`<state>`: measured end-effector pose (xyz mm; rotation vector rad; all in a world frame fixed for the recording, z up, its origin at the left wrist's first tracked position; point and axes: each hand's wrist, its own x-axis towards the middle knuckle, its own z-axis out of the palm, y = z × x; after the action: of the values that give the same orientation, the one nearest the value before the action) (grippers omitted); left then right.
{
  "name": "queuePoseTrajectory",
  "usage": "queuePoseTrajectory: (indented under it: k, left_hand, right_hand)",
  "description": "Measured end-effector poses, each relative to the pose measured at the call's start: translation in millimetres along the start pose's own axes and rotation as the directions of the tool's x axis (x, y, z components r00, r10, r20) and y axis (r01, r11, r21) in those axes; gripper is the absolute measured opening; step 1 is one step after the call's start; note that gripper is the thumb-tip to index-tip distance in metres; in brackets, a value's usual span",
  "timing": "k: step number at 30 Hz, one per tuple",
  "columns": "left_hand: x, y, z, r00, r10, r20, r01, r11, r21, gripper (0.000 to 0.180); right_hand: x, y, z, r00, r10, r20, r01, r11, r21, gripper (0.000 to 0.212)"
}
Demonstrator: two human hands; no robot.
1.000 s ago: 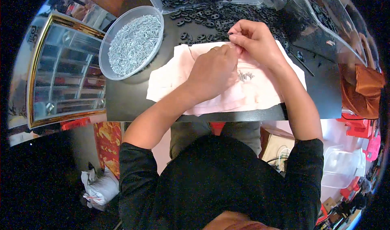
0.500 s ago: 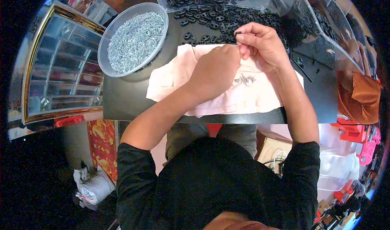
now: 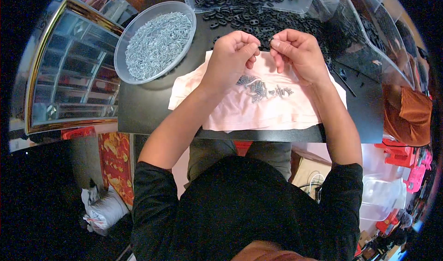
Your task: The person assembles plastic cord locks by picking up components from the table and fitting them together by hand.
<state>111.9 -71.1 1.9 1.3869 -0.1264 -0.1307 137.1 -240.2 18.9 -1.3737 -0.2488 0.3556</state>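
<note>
Both my hands are raised over the far edge of a folded pink cloth [image 3: 221,115], fingertips close together. My right hand [image 3: 299,56] pinches a small black plastic piece [image 3: 271,41] between thumb and forefinger. Thumb and fingertips of my left hand [image 3: 234,53] are pressed together just left of it; whatever they hold is too small to make out. Below the hands, a small pile of metal screws [image 3: 257,90] lies on the cloth. Just beyond the fingers spread many loose black two-hole oval pieces [image 3: 254,23].
A round clear tub [image 3: 120,60] full of silver screws stands at the left on the dark table [image 3: 143,113]. At the back is a clear plastic bin [image 3: 302,3] with more black pieces. A thin dark rod [image 3: 344,81] lies at the right. A gold-framed glass panel [image 3: 31,90] is far left.
My left hand has lifted away from the cloth, moving left and back, uncovering more of the screw pile. The right hand still pinches the black piece in nearly the same place.
</note>
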Motion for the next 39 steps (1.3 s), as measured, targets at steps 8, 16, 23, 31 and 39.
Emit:
queuePoseTrajectory:
  k: [8,16,23,31,39]
  left_hand:
    - [2.3,-6.1,2.8,0.999,0.028,-0.015,-0.029,0.998,-0.055,0.01]
    - [-0.2,-7.4,3.5,1.0,0.015,-0.023,-0.017,0.996,-0.087,0.01]
    - [-5.2,-2.3,12.1,0.993,0.042,-0.108,-0.038,0.999,0.039,0.01]
    - [-5.4,3.6,9.7,0.951,0.287,-0.113,-0.264,0.946,0.186,0.007]
    - [2.6,10.0,6.2,0.905,0.411,-0.109,-0.361,0.878,0.315,0.01]
  right_hand:
    - [-3.3,2.2,13.4,0.995,-0.079,-0.055,0.071,0.989,-0.131,0.008]
    - [-7.3,4.2,21.4,0.987,-0.122,-0.102,0.098,0.973,-0.208,0.007]
    - [-7.5,16.7,19.5,0.803,-0.595,0.039,0.469,0.591,-0.656,0.008]
    - [-8.0,-4.2,18.6,0.991,-0.083,-0.105,0.081,0.996,-0.029,0.019]
    - [-1.4,-5.8,1.0,0.997,0.022,-0.074,-0.012,0.991,0.131,0.011]
